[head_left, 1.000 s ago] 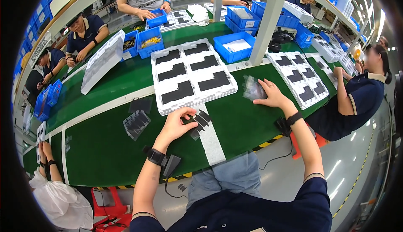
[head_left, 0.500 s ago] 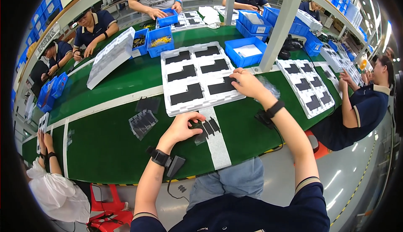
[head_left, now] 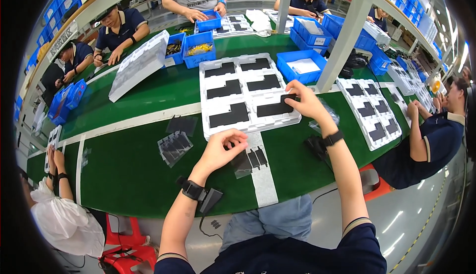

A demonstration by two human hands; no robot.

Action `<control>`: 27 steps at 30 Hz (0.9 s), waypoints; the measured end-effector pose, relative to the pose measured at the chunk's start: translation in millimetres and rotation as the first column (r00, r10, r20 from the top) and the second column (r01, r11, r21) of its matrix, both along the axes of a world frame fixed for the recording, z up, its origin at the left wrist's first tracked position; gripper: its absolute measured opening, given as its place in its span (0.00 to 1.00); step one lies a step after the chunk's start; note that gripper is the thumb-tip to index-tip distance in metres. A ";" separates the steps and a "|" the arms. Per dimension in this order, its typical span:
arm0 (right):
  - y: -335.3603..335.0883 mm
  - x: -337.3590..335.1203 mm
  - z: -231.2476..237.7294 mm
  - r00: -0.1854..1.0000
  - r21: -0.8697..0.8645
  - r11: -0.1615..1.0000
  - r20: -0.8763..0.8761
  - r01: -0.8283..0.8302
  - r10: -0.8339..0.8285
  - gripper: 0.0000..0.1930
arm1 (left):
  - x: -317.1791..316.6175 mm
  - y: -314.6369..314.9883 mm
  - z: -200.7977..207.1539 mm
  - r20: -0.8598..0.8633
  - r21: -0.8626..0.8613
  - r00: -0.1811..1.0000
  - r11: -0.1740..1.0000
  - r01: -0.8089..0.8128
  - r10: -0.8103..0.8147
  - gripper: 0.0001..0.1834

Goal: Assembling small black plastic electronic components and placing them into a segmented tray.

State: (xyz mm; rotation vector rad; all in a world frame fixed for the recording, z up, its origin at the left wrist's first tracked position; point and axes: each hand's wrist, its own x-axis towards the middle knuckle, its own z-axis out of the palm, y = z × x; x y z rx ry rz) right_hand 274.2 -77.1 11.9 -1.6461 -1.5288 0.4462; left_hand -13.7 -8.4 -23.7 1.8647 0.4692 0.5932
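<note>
My right hand [head_left: 305,102] is over the near right slot of a white moulded tray [head_left: 203,106]. Its curled thumb and fingers close at the right end of a flat black notched piece [head_left: 271,109] lying there. Similar black pieces fill the tray's other slots. My left hand [head_left: 220,150] hovers beside the tray's near edge, thumb and forefinger tips close together; whatever they hold is too small to make out. Just below them, a clear film with black strips [head_left: 257,158] lies partly across a white band on the green table.
More clear film with dark strips [head_left: 175,148] lies left of my left hand. Blue bins [head_left: 199,50] stand beyond the tray, one holding yellow parts. A metal post [head_left: 342,41] rises behind my right hand. Another tray [head_left: 369,109] lies to the right, near a co-worker.
My left hand has lifted slightly off the film with strips, and its fingertips have drawn closer together. My right hand stays at the same black piece. The whole view has shifted a little.
</note>
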 end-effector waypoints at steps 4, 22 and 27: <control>-25.9 -49.6 41.2 0.980 0.255 0.964 0.198 -0.072 0.021 0.18 | 0.8 -5.2 19.2 0.299 0.325 0.898 0.850 -0.414 0.323 0.05; -4.9 -100.3 -24.7 0.974 0.208 0.955 -0.037 -0.212 0.224 0.07 | 6.9 -4.2 7.5 0.153 0.297 0.955 0.910 -0.290 0.254 0.09; -6.6 -97.9 -27.7 0.982 0.288 0.942 -0.012 -0.175 0.187 0.07 | 6.2 -5.5 10.0 0.157 0.296 0.945 0.899 -0.321 0.286 0.08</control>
